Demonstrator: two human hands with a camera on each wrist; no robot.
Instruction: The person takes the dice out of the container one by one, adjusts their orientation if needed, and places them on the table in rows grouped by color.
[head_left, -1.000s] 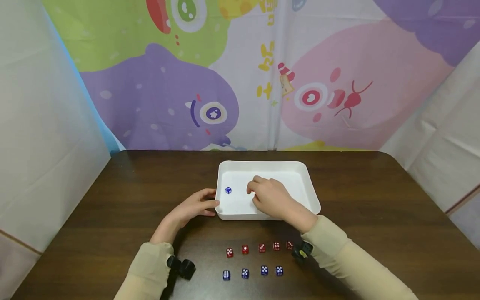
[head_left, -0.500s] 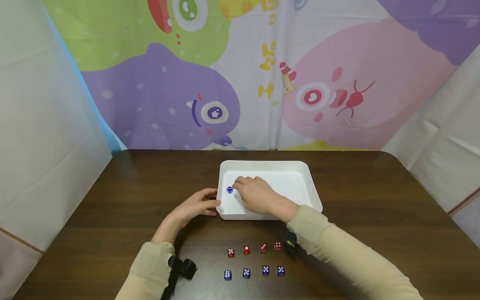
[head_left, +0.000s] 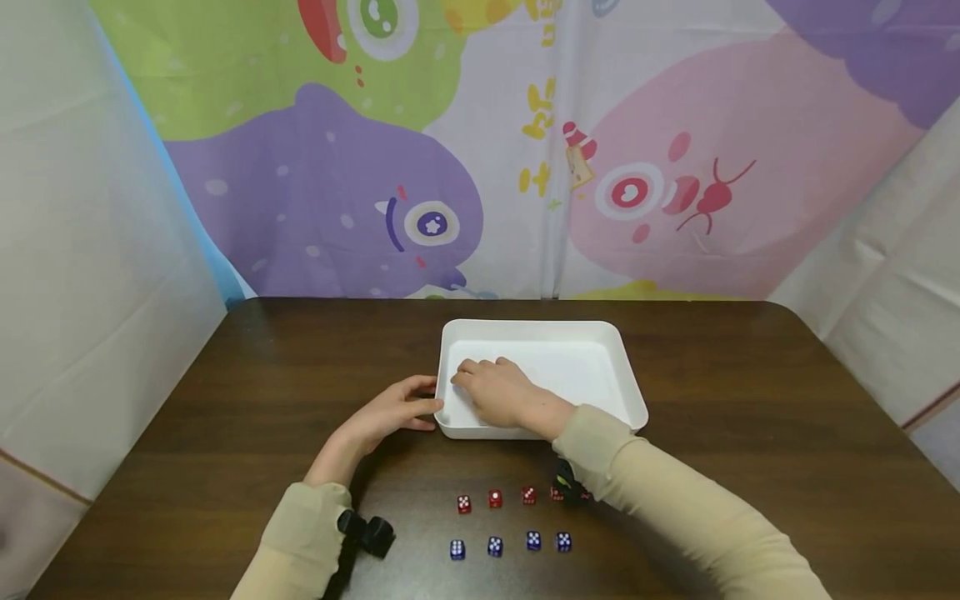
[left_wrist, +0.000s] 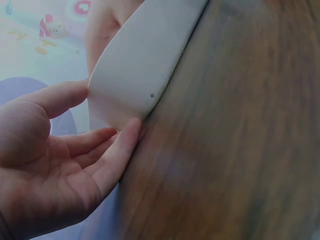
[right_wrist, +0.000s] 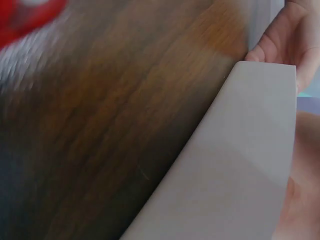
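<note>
In the head view a white tray (head_left: pixel 570 367) lies on the dark wooden table. My left hand (head_left: pixel 392 408) is at its near left corner, fingers fairly straight. The left wrist view has the thumb at the tray's rim and the fingertips against its outer wall. My right hand (head_left: pixel 497 393) reaches down into the tray's left part with bent fingers. Its fingertips cover the spot where a blue die lay, so the die is hidden and a grip on it cannot be made out. The right wrist view gives mostly the tray's outer wall (right_wrist: pixel 225 150).
Between the forearms lie a row of red dice (head_left: pixel 495 498), partly covered by the right wrist camera (head_left: pixel 567 481), and a nearer row of blue dice (head_left: pixel 495 547). A cartoon-printed curtain (head_left: pixel 337 192) hangs behind the table (head_left: pixel 315 342).
My right hand has moved left across the tray, and its fingers now cover the blue die that was visible before. The left hand has stayed at the tray's corner.
</note>
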